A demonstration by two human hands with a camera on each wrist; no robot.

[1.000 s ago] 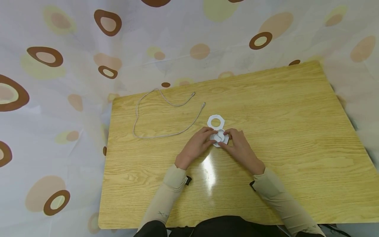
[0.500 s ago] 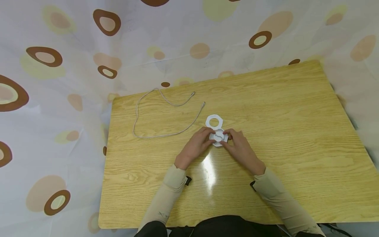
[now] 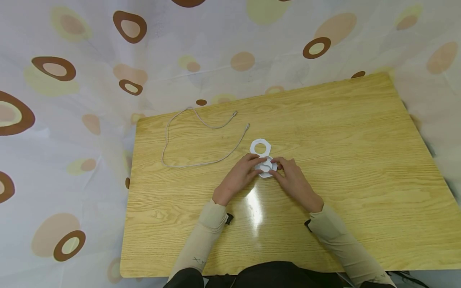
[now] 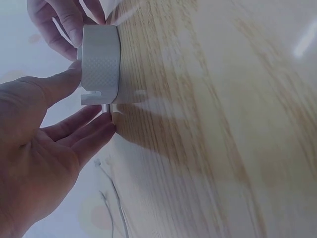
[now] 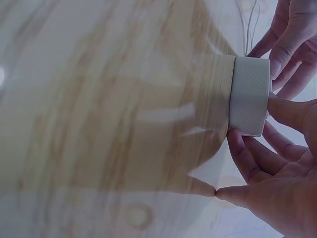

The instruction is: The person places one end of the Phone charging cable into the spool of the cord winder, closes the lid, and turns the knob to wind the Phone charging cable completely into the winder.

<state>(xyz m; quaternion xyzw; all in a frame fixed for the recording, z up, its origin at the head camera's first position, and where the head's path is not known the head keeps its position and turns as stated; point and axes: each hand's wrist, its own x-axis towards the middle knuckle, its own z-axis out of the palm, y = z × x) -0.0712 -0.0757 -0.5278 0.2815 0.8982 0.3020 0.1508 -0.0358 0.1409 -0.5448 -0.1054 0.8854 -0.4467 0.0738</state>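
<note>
A white cable winder (image 3: 266,168) with many flat sides lies on the table between both hands. Its round middle disc has an S-shaped channel, and the lid (image 3: 268,148), a ring with a round hole, stands open on the far side. My left hand (image 3: 237,177) grips the winder from the left, thumb near, fingers far. From the right, my right hand (image 3: 293,182) holds it the same way. A dotted texture covers the side wall (image 4: 100,62) in the left wrist view. In the right wrist view the right thumb presses at the top edge of the body (image 5: 249,96).
A thin light cable (image 3: 187,166) forms a wide loop at the back left of the wooden table (image 3: 360,180), both plugs towards the middle. A patterned curtain (image 3: 216,40) hangs behind and along the left side.
The winder with its lid has shifted slightly left, and its S-shaped channel has turned a little. The left fingers now reach further over the disc. The cable has not moved.
</note>
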